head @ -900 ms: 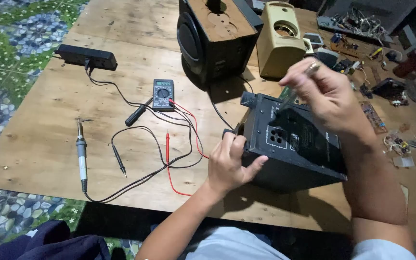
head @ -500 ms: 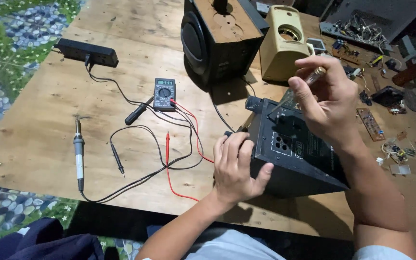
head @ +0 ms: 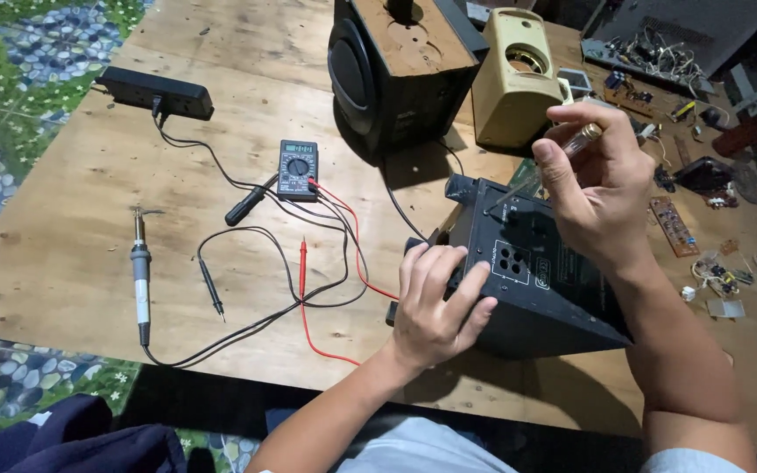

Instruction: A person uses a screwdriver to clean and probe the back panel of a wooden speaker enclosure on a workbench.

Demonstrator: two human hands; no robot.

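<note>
Fingers [head: 571, 158] of right hand [head: 602, 188] pinched shut round clear handle of screwdriver [head: 541, 171], shaft angled down to top corner of black box's back panel, presumably onto a screw; tip too small to confirm. Fingers of left hand [head: 440, 302] spread and pressed flat against panel of black box [head: 541, 285], apparently bracing it tilted toward camera. Box lay at near edge of wooden table [head: 89, 210]. Set aside, left: multimeter [head: 297, 168] with red and black leads, soldering iron [head: 140, 276], power strip [head: 155, 92]. Behind: dark speaker [head: 392, 70], cream speaker [head: 514, 79]. Right: loose circuit boards [head: 672, 226].
</note>
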